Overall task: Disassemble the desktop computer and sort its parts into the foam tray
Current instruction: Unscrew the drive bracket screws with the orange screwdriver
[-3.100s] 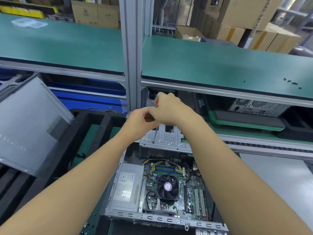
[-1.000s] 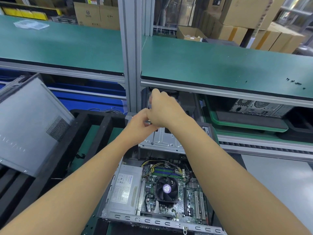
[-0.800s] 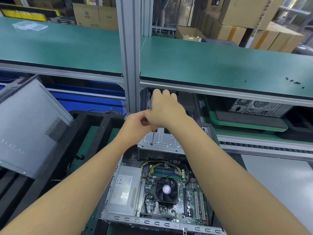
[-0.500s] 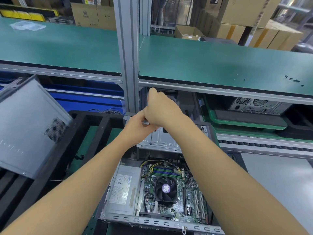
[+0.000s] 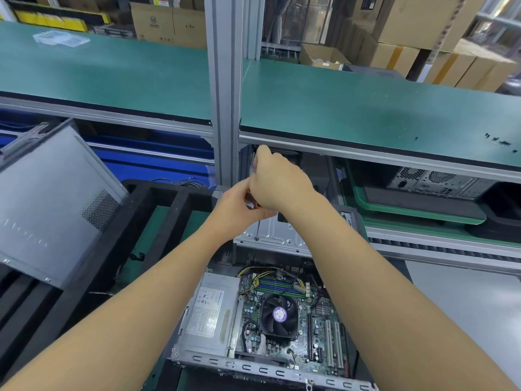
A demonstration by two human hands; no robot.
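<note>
Open grey metal desktop computer lies flat beside black foam tray | right hand wraps handle of slim steel-shafted screwdriver from above; left hand pinches lower, apparently steadying | tip seated on silver drive cage; held near upright, likely for downward pressure.
</note>
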